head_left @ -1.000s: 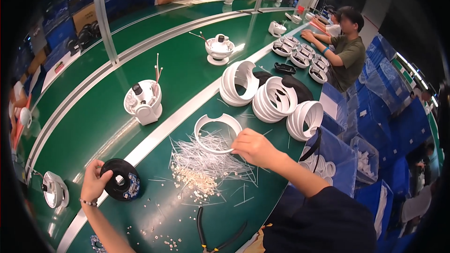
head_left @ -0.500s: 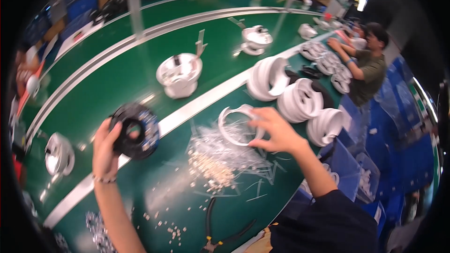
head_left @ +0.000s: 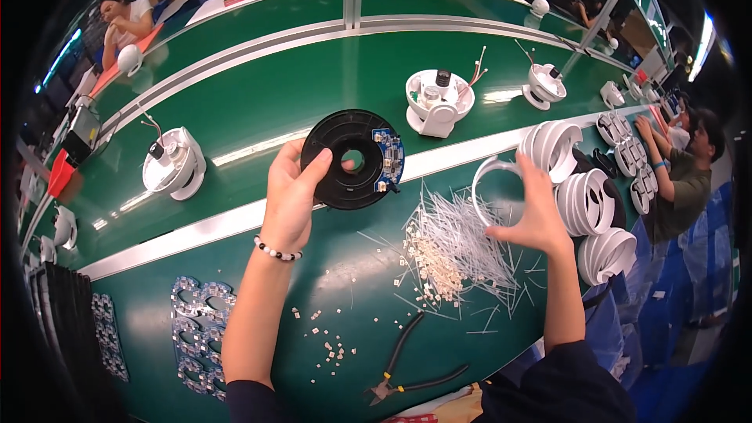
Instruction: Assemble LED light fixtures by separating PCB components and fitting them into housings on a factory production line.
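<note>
Head view is showing a long green counter (head_left: 313, 86) with pale strips running along it. At the far left, a white dome-shaped housing (head_left: 174, 163) is sitting on the counter, and nearer the lower edge a sheet of small clear parts (head_left: 200, 337) is lying flat.

Compared with a second ago, the left hand (head_left: 291, 196) has been lifting: the black round disc (head_left: 352, 158), which was resting low on the counter by the lower left, is now being held up in the middle of the view, its open centre facing the camera and a small blue circuit board showing on its right side. The fingers are clamped on the disc's left rim, the thumb pressing across its face near the centre hole. A beaded bracelet is circling that wrist.

Below and right of the disc, a heap of thin white cable ties (head_left: 454, 247) is spreading over the counter, with black-handled cutters (head_left: 407, 368) lying near the lower edge.

Further right, the right hand (head_left: 536, 211) is now gripping the white ring (head_left: 497, 188), raised on edge beside the ties, fingers closed on its right rim. Just past it, stacks of white rings (head_left: 587, 204) are standing in a row. A white base with wires (head_left: 439, 98) is sitting beyond the disc.
</note>
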`<state>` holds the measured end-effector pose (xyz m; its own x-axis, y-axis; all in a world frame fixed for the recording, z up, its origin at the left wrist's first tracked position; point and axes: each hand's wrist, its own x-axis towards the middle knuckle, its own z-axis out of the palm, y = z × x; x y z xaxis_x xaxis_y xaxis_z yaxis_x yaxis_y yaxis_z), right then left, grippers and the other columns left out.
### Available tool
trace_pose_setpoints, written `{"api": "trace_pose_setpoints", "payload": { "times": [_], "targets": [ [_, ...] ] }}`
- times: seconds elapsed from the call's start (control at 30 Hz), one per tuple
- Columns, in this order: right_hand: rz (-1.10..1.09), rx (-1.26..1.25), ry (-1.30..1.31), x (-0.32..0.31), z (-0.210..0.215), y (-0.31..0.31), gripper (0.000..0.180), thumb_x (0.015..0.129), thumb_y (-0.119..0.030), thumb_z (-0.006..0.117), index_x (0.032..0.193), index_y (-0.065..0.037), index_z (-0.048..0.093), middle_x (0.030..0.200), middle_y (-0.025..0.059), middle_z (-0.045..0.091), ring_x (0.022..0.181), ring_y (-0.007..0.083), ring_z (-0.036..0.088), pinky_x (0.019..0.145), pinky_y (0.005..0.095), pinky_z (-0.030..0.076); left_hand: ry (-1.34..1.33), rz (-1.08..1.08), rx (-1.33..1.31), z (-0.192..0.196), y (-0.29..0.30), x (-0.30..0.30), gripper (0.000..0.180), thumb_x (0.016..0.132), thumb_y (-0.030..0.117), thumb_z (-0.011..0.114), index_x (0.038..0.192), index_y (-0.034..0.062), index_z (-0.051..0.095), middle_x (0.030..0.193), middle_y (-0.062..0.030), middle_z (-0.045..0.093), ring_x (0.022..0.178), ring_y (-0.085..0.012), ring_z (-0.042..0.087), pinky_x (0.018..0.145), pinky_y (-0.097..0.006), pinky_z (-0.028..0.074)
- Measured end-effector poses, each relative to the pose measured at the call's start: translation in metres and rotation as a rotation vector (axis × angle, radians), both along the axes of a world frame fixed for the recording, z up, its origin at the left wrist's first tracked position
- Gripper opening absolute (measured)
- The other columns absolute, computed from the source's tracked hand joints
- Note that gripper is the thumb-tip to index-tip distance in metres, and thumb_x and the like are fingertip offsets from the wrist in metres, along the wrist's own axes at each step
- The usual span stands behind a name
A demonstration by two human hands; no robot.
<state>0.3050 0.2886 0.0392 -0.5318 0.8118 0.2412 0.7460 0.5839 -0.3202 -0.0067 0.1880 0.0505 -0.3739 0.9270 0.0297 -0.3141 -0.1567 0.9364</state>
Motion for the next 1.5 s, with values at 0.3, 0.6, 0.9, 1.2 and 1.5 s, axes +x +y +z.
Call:
{"api": "trace_pose_setpoints", "payload": {
  "times": [0.3,0.6,0.9,1.2,1.5],
  "targets": [
    [0.404,-0.103,0.718,-0.101,0.021,-0.043,0.113,0.05,-0.033,0.086,0.137,0.005,0.024,0.139,0.0265,0.027,0.127,0.035,0.032,0.105,0.0418,0.028,-0.122,0.096,0.099,-0.02,-0.002,0.065,0.019,0.093,0.012,0.051,0.108,0.0014,0.043,0.098,-0.0075,0.059,0.087,-0.0108,0.057,0.08,-0.025,0.048],
    [0.595,-0.068,0.584,-0.112,0.027,-0.042,0.119,0.049,-0.031,0.087,0.14,0.004,0.018,0.141,0.0213,0.027,0.128,0.0303,0.034,0.106,0.0384,0.028,-0.942,-0.695,0.315,-0.016,-0.007,0.043,0.065,0.092,0.057,0.026,0.133,0.0077,0.039,0.131,-0.0124,0.046,0.12,-0.026,0.045,0.103,-0.044,0.036],
    [0.679,0.064,0.426,-0.119,0.035,-0.042,0.119,0.048,-0.035,0.087,0.139,0.002,0.021,0.142,0.0234,0.027,0.123,0.0378,0.036,0.102,0.0436,0.032,-0.77,-0.539,0.068,-0.014,-0.005,0.031,0.06,0.094,0.053,0.025,0.122,0.0069,0.051,0.116,-0.0106,0.056,0.106,-0.0227,0.055,0.093,-0.04,0.046],
    [0.883,0.05,0.315,-0.124,0.051,-0.027,0.116,0.042,-0.037,0.087,0.133,0.004,0.028,0.134,0.0251,0.034,0.121,0.0431,0.034,0.101,0.0455,0.033,-0.732,-0.571,0.195,-0.02,-0.011,0.024,0.07,0.09,0.062,0.029,0.123,0.0034,0.049,0.115,-0.0138,0.058,0.103,-0.0238,0.059,0.088,-0.039,0.052],
    [0.702,0.124,0.528,-0.125,-0.002,-0.032,0.12,0.05,-0.047,0.082,0.139,0.004,0.019,0.138,0.0266,0.028,0.125,0.0444,0.03,0.105,0.0491,0.024,-0.782,-0.293,0.203,-0.031,-0.012,0.037,0.047,0.083,0.038,0.048,0.113,0.0023,0.056,0.111,-0.0113,0.061,0.101,-0.0255,0.058,0.093,-0.04,0.044]
  ]
}}
